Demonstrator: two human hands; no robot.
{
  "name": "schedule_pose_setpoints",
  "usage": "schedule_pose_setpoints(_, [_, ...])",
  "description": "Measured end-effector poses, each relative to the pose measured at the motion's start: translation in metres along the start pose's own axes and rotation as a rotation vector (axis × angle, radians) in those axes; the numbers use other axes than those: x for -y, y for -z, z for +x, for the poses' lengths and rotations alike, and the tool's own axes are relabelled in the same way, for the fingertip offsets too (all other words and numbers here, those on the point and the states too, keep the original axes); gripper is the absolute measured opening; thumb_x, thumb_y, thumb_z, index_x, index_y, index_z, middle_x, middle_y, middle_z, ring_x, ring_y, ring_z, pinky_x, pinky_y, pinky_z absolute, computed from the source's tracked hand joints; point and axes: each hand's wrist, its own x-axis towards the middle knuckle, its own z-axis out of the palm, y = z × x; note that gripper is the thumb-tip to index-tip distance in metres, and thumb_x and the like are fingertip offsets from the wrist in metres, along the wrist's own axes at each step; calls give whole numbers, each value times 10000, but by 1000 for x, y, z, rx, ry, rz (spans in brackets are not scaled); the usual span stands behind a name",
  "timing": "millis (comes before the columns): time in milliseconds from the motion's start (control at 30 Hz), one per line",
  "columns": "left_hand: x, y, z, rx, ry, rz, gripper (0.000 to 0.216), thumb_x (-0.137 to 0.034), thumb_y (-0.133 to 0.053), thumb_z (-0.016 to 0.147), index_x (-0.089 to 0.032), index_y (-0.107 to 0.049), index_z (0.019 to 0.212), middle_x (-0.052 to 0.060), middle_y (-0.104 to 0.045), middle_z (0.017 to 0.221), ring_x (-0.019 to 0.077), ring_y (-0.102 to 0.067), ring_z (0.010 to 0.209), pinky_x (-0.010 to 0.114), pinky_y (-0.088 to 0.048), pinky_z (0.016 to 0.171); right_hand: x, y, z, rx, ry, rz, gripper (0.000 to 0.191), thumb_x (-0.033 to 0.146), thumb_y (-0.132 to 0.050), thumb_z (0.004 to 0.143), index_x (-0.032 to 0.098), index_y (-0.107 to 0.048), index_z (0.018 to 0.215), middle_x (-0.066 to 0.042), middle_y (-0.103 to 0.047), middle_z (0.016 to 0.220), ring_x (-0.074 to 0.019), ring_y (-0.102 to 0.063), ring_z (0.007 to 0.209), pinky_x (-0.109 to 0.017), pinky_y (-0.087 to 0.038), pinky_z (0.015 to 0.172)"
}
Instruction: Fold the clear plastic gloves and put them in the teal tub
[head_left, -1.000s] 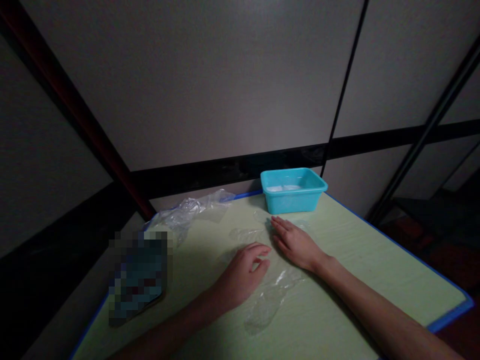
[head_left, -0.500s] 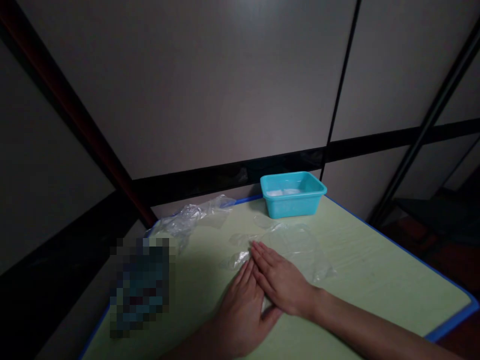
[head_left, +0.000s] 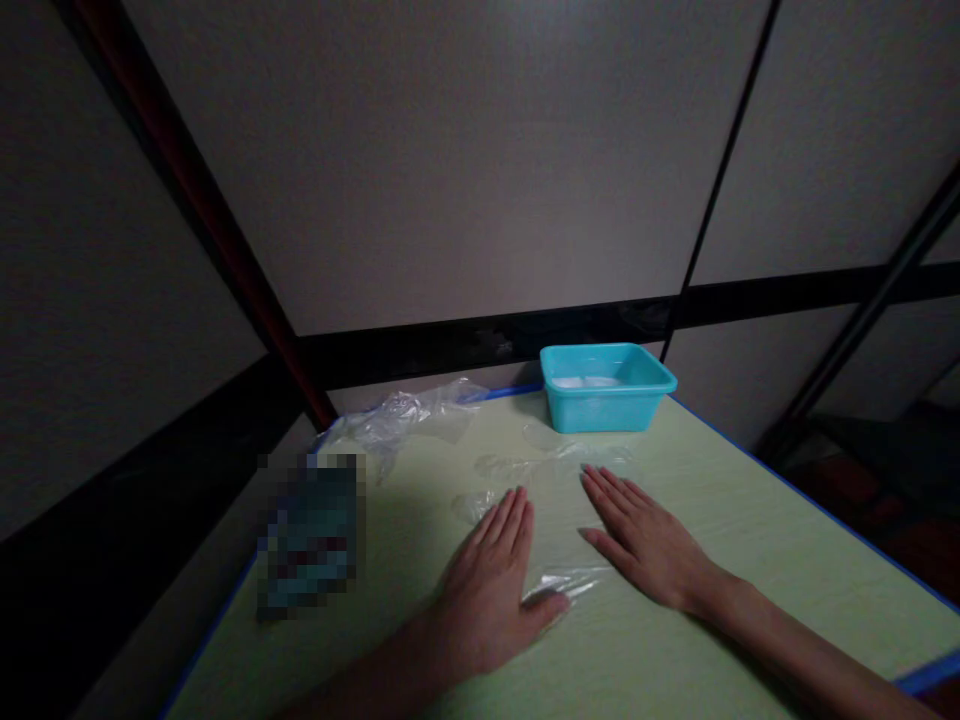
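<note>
A thin clear plastic bag or glove (head_left: 559, 520) lies spread on the table; its exact kind is hard to make out. My left hand (head_left: 491, 585) rests flat on its left part, fingers together and thumb out to the right. On its right side, my right hand (head_left: 649, 535) lies palm down with the fingers stretched and the thumb apart. Both hands are open, and neither grips anything. Shiny creases run between them near my left thumb. The parts under my palms are hidden.
A turquoise plastic basin (head_left: 611, 405) with something white inside stands at the back of the pale green table (head_left: 795, 560). Crumpled clear plastic (head_left: 405, 415) lies at the back left. A blurred-out dark packet (head_left: 311, 540) sits at the left edge. Wardrobe panels (head_left: 480, 180) rise behind.
My right hand has slid right, away from my left hand, across the plastic. My left hand stays on the left part. The view has shifted slightly.
</note>
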Motion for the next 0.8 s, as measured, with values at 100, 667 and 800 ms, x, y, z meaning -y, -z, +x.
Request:
schedule_pose_setpoints(100, [11, -1, -3, -20, 96, 19, 767, -563, -358, 771, -64, -178, 1325, 133, -108, 1396, 231, -97, 1277, 365, -171, 1037, 0, -3, 0, -1, 6, -29, 615, 502, -249, 860, 126, -175, 1340, -86, -181, 1382, -214, -168, 1262, -399, -222, 1016])
schedule_pose_setpoints(667, [15, 18, -17, -83, 258, 15, 758, -537, -321, 796, 8, -188, 1306, 181, -97, 1386, 244, -76, 1273, 373, -182, 1032, -4, 4, -2, -95, -6, 95, 533, 402, -289, 871, 130, -240, 1327, -82, -210, 1379, -208, -188, 1258, -417, -219, 1020])
schedule_pose_setpoints(800, [-5, 16, -8, -100, 191, 21, 683, -480, -311, 826, 8, -223, 1296, 185, -148, 1376, 245, -105, 1269, 367, -193, 1033, 9, 16, 8, -135, -22, 179, 474, 302, -302, 865, 103, -318, 1294, -96, -282, 1355, -197, -229, 1248, -406, -205, 1031])
